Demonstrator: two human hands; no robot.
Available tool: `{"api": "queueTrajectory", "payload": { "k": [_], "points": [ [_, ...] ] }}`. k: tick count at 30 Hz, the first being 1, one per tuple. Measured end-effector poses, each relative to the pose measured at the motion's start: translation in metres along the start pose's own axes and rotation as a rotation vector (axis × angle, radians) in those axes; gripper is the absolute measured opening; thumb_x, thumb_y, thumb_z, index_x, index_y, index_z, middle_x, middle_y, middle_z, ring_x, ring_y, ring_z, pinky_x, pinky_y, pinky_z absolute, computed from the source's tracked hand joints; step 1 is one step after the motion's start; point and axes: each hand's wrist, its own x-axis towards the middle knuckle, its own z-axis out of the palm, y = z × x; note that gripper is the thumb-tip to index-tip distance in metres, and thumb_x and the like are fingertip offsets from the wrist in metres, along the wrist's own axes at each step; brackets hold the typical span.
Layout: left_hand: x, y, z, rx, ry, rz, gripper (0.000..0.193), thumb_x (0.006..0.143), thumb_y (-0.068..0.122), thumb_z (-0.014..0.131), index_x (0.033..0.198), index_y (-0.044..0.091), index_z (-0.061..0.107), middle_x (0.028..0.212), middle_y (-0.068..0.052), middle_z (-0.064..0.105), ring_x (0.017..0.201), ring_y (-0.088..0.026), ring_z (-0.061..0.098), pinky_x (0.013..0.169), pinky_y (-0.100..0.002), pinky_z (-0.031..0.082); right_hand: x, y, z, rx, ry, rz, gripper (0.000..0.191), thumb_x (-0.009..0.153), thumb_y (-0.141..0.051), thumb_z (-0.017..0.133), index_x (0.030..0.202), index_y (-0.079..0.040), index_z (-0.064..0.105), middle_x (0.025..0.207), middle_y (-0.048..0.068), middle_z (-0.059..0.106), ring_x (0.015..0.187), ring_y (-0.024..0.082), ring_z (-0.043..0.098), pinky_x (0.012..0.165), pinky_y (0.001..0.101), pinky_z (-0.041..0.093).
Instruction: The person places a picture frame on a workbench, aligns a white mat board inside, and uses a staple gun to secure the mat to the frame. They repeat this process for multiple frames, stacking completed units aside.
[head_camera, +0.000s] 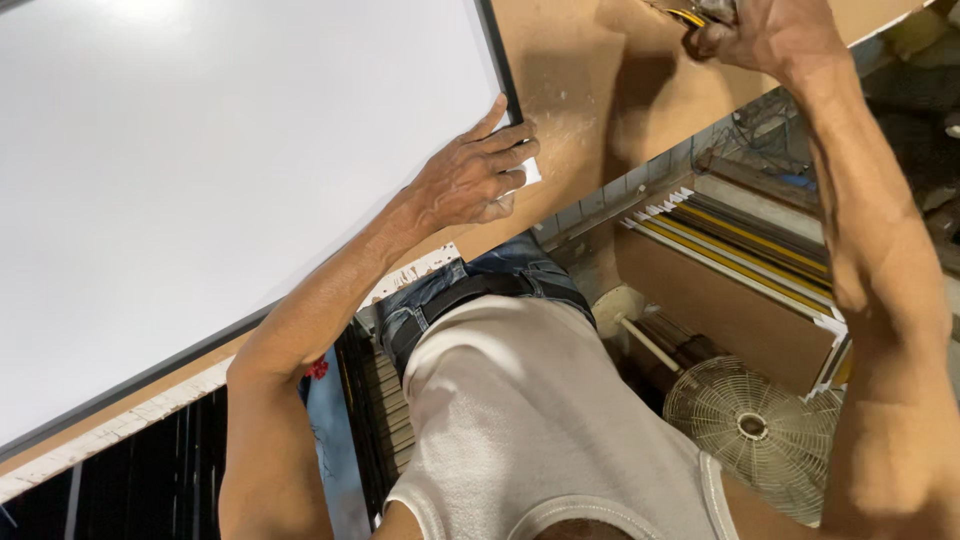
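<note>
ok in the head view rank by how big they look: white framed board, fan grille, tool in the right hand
1. white framed board, by far the largest
2. fan grille
3. tool, mostly hidden in the right hand, so its size is unsure

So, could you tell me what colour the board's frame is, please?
Black, around the white board; the frame shows best in the head view.
</note>
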Motion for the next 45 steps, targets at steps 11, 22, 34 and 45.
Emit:
{"api": "queueTrajectory", "payload": {
  "k": [11, 22, 34, 45],
  "points": [
    [0.005, 0.0, -0.001, 0.024, -0.047, -0.028, 0.036, 0.067, 0.036, 0.083, 0.092, 0.01, 0.08, 0.138, -0.007, 0.067, 0.141, -0.024, 0.049, 0.129, -0.052, 0.013, -0.058, -0.024, -0.001, 0.805, -0.121, -0.223, 0.044, 0.073, -0.003, 0.075, 0.117, -0.003, 0.068, 0.119, 0.021, 0.066, 0.098, 0.03, 0.069, 0.086, 0.038, 0.059],
    [0.003, -0.003, 0.014, -0.042, 0.003, -0.048, 0.04, 0.059, 0.031, 0.09, 0.093, 0.013, 0.081, 0.136, -0.006, 0.069, 0.137, -0.025, 0.053, 0.13, -0.051, 0.015, -0.104, -0.125, 0.025, 0.716, -0.313, -0.192, 0.048, 0.075, -0.008, 0.082, 0.117, 0.002, 0.063, 0.118, 0.02, 0.066, 0.112, 0.037, 0.064, 0.096, 0.0465, 0.053],
    [0.0, -0.005, 0.01, -0.035, 0.075, -0.013, 0.04, 0.064, 0.027, 0.09, 0.099, 0.011, 0.08, 0.134, -0.005, 0.068, 0.139, -0.025, 0.052, 0.133, -0.05, 0.016, -0.098, -0.139, 0.025, 0.799, -0.219, -0.217, 0.059, 0.07, -0.003, 0.08, 0.126, 0.004, 0.062, 0.123, 0.022, 0.066, 0.115, 0.039, 0.062, 0.095, 0.0459, 0.053],
    [0.002, -0.005, 0.003, -0.013, 0.035, -0.021, 0.038, 0.062, 0.03, 0.091, 0.095, 0.014, 0.08, 0.134, -0.005, 0.067, 0.141, -0.025, 0.051, 0.132, -0.051, 0.012, -0.088, -0.151, 0.045, 0.722, -0.087, -0.229, 0.071, 0.064, -0.013, 0.085, 0.13, 0.001, 0.064, 0.123, 0.024, 0.066, 0.119, 0.04, 0.06, 0.099, 0.0457, 0.052]
  ]
}}
